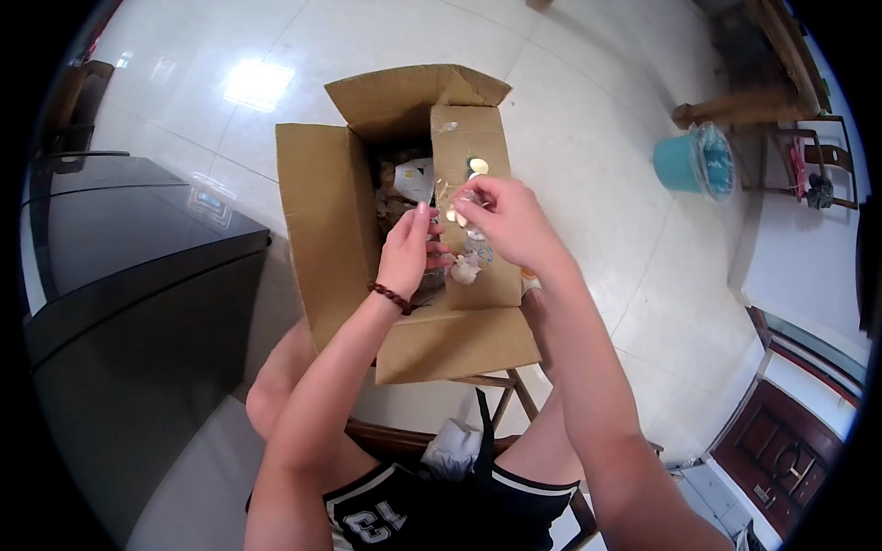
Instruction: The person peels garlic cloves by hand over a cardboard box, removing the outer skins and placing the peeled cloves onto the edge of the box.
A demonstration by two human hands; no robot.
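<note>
An open cardboard box (317, 202) stands in front of my knees, and its right flap carries garlic. My right hand (510, 216) is over that flap, thumb and fingers pinched on what looks like a garlic clove (469, 196) with papery skin. Pale peeled cloves (457, 218) show just below the fingertips, and another peeled clove (478, 165) lies farther up the flap. Nearer me sits a whitish garlic bulb (466, 268). My left hand (407, 250), with a brown bead bracelet, hovers at the box opening, fingers apart. Crumpled papery scraps (409, 179) fill part of the box.
To the left is a dark glossy cabinet (138, 248). A teal bucket with a plastic liner (678, 163) stands on the tiled floor at right, near wooden furniture (740, 108). A wooden stool frame (505, 395) shows below the box.
</note>
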